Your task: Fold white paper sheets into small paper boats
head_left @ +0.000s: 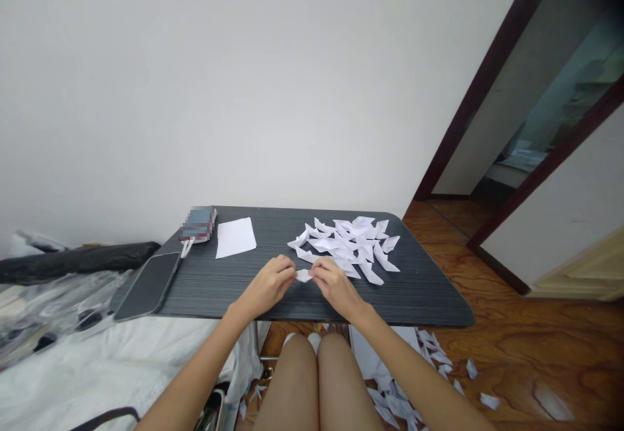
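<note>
A small folded white paper piece is held above the near middle of the dark table between both my hands. My left hand pinches its left end, and my right hand pinches its right end. Just beyond my right hand lies a loose pile of folded paper boats, white with pointed ends. To the left, a stack of square white paper sheets rests flat on the table. My fingertips hide both ends of the held piece.
On the dark table, a tablet-like device lies at the left edge, near a blurred-out blue pack. More folded papers lie on the wooden floor below right. White plastic covering fills the lower left. A wall stands behind.
</note>
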### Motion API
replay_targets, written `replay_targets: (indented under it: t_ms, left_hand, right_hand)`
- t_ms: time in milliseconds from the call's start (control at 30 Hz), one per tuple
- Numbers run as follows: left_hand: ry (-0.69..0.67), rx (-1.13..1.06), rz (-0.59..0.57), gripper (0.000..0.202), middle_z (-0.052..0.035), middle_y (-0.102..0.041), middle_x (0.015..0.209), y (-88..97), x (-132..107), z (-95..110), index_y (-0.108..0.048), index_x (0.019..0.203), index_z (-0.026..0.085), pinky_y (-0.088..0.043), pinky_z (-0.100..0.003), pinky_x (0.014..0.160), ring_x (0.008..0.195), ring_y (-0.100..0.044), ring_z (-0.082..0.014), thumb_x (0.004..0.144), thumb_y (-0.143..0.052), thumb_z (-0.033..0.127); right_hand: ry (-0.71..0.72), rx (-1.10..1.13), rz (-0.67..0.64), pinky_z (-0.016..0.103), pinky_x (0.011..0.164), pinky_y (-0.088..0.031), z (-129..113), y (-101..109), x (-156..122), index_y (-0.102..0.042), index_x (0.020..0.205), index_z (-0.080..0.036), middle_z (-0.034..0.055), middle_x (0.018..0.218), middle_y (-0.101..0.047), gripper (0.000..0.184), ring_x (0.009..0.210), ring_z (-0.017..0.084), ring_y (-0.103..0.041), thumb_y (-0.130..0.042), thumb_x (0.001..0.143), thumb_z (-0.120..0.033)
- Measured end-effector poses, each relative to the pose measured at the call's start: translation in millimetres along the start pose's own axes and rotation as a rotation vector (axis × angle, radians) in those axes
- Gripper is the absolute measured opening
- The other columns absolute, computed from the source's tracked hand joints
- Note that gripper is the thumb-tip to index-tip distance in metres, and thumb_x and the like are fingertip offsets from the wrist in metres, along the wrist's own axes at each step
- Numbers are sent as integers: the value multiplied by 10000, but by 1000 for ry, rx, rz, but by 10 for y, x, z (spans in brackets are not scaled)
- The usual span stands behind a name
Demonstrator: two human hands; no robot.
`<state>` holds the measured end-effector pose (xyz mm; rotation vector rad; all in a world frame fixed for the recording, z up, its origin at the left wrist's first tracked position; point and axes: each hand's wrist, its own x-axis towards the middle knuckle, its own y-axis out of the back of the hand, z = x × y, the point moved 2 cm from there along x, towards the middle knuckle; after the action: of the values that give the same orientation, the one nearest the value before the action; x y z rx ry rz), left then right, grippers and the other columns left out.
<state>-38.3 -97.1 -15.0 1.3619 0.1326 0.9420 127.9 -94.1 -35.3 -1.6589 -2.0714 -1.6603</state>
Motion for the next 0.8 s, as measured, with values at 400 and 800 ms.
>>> replay_targets:
  t_ms: [400, 800]
  left_hand:
    - [35, -90, -135, 207, -61, -511, 842, -273, -204, -36, -540, 920, 137, -395, -259, 734, 804, -462, -144, 856, -359, 217]
    - [532, -231, 37, 127, -15, -584, 655, -331, -135, -160, -611, 733, 150, -369, -243, 637, 654, -491, -134, 740, -532, 250]
  right_hand:
    - [50, -4, -243, 263, 736, -403, 39, -114, -220, -583, 853, -154, 59, 849, -536, 170, 842, 156, -478, -415, 830, -137]
    - [-432, 199, -259, 206, 542, -351, 259, -218, -27, -595, 661, -136, 0, 595, -563, 72, 560, 102, -488, -578, 703, -192]
